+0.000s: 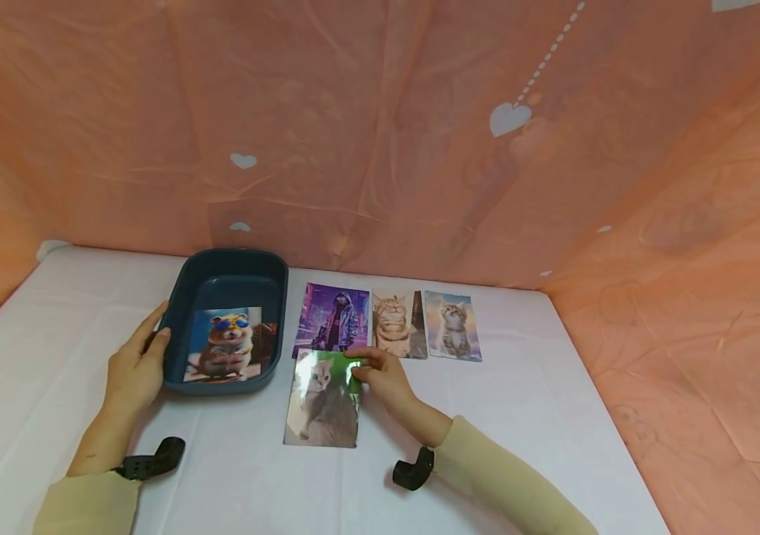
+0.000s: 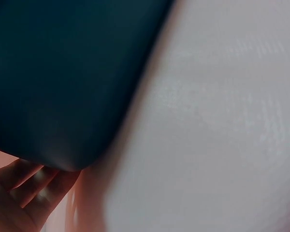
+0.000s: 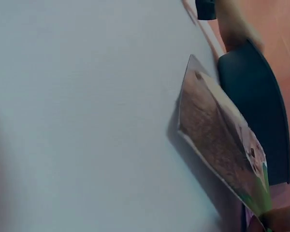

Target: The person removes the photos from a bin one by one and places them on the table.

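A dark blue tray point(image 1: 281, 316) sits at the left of the table, holding a hamster picture card point(image 1: 222, 342) with sunglasses on the animal, over another card. My left hand point(image 1: 137, 371) grips the tray's left side, thumb at the rim; in the left wrist view its fingers point(image 2: 53, 191) reach under the wall. Right of the tray, my right hand point(image 1: 382, 379) pinches a glossy cat picture card point(image 1: 322, 409) by its upper right corner. The right wrist view shows this card tilted, its lower edge lifted over the table and casting a shadow.
Behind the held card lie a purple hooded-figure card point(image 1: 333, 316), an orange cat card point(image 1: 391, 323) overlapping a darker one, and a grey kitten card point(image 1: 453, 327). White cloth covers the table point(image 1: 520, 431). An orange curtain point(image 1: 366, 148) with hearts rises behind.
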Demonstrator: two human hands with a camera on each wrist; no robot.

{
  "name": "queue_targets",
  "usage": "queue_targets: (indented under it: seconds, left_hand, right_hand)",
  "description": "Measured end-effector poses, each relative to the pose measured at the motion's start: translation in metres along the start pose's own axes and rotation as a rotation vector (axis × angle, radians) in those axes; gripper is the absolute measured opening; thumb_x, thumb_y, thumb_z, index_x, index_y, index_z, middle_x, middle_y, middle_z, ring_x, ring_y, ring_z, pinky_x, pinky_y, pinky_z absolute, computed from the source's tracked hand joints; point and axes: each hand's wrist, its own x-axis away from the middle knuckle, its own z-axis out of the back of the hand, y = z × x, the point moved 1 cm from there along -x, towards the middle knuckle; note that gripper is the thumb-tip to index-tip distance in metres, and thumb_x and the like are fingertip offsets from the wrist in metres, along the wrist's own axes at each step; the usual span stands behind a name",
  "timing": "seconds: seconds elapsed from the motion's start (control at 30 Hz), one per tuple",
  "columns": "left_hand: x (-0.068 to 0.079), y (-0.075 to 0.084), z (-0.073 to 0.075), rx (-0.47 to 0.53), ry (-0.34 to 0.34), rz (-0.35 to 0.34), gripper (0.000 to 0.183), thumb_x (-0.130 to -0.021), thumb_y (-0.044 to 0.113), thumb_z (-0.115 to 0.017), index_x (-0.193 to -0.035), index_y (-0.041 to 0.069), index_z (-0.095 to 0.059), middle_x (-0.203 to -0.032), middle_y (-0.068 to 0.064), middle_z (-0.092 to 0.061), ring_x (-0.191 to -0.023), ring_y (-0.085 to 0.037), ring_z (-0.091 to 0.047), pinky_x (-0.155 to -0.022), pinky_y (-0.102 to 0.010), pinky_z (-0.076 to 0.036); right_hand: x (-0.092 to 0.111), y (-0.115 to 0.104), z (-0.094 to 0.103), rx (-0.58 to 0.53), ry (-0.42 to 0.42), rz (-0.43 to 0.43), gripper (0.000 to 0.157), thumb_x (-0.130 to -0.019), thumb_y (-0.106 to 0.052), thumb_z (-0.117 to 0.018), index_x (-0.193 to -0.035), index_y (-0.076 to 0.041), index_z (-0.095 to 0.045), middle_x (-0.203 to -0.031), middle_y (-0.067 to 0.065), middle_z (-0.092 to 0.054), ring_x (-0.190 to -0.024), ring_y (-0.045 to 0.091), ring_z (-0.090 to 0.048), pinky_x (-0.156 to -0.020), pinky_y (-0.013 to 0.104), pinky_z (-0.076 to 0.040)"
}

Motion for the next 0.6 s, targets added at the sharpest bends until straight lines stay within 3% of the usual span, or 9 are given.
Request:
queue_targets:
  seconds: [0.13,0.33,0.6]
  left_hand:
    - [0.000,0.000,0.000,0.003,0.002,-0.001,0.050,-0.105,0.034,-0.028,-0.153,0.022,-0.023,-0.141,-0.035,-0.038,-0.124,-0.056,-0.037,-0.099,-0.068,-0.028]
    - [0.000,-0.001,-0.001,0.009,0.004,-0.002,0.050,-0.105,0.035,-0.028,-0.153,0.023,-0.023,-0.140,-0.036,-0.040,-0.124,-0.055,-0.038,-0.099,-0.068,-0.028]
    - [-0.001,-0.001,-0.001,0.005,0.016,-0.019,0.049,-0.105,0.033,-0.029,-0.153,0.021,-0.025,-0.136,-0.036,-0.043,-0.122,-0.054,-0.040,-0.098,-0.068,-0.029]
  right_hand:
    - [0.002,0.004,0.001,0.043,-0.009,0.033,0.030,-0.079,0.008,-0.060,-0.108,0.008,-0.066,-0.084,0.015,-0.064,-0.071,0.006,-0.050,-0.062,0.019,-0.042]
    - [0.004,0.010,-0.001,0.106,-0.016,0.105,0.030,-0.078,0.009,-0.059,-0.106,0.006,-0.069,-0.087,0.020,-0.065,-0.069,0.004,-0.049,-0.062,0.018,-0.043]
    - [0.008,0.012,-0.006,0.235,0.008,0.182,0.031,-0.077,0.008,-0.062,-0.106,0.000,-0.071,-0.090,0.019,-0.070,-0.072,0.008,-0.058,-0.064,0.019,-0.049]
